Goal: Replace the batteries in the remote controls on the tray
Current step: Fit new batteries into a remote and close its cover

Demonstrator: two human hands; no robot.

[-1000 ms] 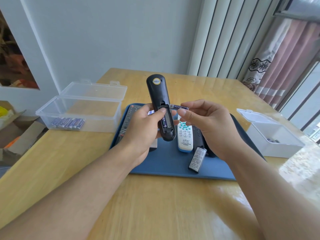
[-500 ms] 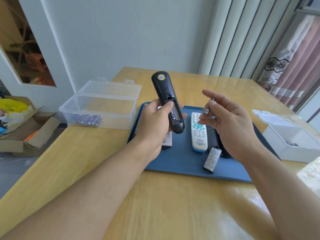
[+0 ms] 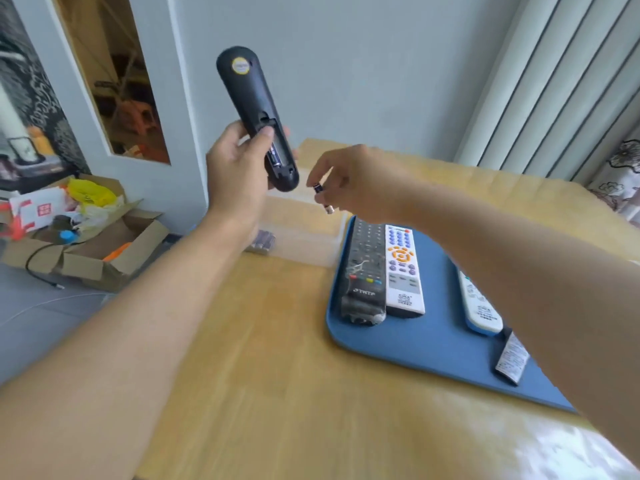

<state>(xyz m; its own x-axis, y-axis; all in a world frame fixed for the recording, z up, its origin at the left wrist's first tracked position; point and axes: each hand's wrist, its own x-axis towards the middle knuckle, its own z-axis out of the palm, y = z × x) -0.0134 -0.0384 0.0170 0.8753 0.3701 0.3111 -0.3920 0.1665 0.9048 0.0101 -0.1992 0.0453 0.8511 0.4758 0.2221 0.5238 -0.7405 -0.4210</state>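
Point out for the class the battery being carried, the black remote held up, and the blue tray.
battery [image 3: 323, 199]: head view, middle of its body, below the fingertips.
black remote [image 3: 250, 95]: head view, back shell above the open compartment.
blue tray [image 3: 429, 341]: head view, bare surface between remotes.

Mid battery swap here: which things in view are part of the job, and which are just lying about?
Job: black remote in left hand; battery pinched by right hand; remotes on blue tray; clear box of batteries.
Lying about: cardboard box of clutter; curtain.
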